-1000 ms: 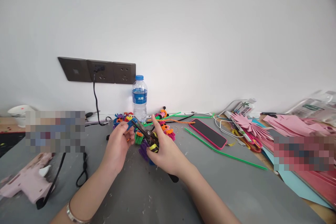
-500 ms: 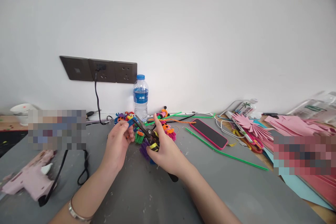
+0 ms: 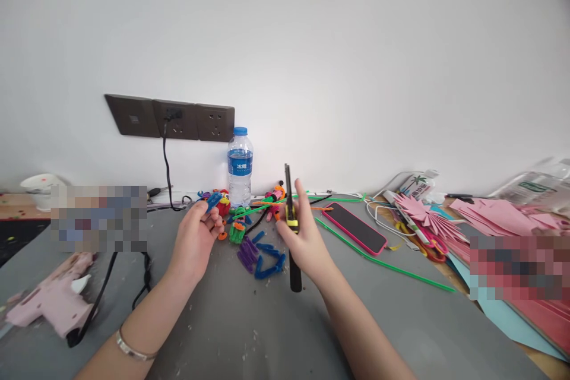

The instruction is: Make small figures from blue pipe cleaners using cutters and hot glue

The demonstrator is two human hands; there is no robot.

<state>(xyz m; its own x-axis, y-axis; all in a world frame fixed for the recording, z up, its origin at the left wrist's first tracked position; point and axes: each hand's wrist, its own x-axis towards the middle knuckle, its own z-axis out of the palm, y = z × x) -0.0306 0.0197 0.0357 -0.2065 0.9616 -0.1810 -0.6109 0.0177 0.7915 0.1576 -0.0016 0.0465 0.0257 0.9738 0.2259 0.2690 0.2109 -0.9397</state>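
Observation:
My left hand (image 3: 199, 241) pinches a short blue piece of pipe cleaner (image 3: 214, 200) between thumb and fingers, raised above the grey table. In my right hand (image 3: 307, 240) is a pair of scissors (image 3: 293, 222) with black and yellow handles, held upright and seen edge-on, blades pointing up. Between my hands lie bent blue pipe cleaner pieces (image 3: 266, 275) and a folded purple bundle (image 3: 247, 254). Just behind them sits a small green pipe cleaner figure (image 3: 237, 231). A red figure (image 3: 223, 205) is partly hidden behind my left fingers.
A water bottle (image 3: 240, 169) stands against the wall. To the right lie a pink-edged phone (image 3: 355, 227), a long green pipe cleaner (image 3: 387, 267) and folded pink paper (image 3: 427, 214). A pink glue gun (image 3: 60, 306) with a black cord lies at the left.
My right hand has drawn the scissors right, away from the blue piece, and turned them upright. The left hand has shifted slightly left. Blue and purple pieces on the table are now uncovered.

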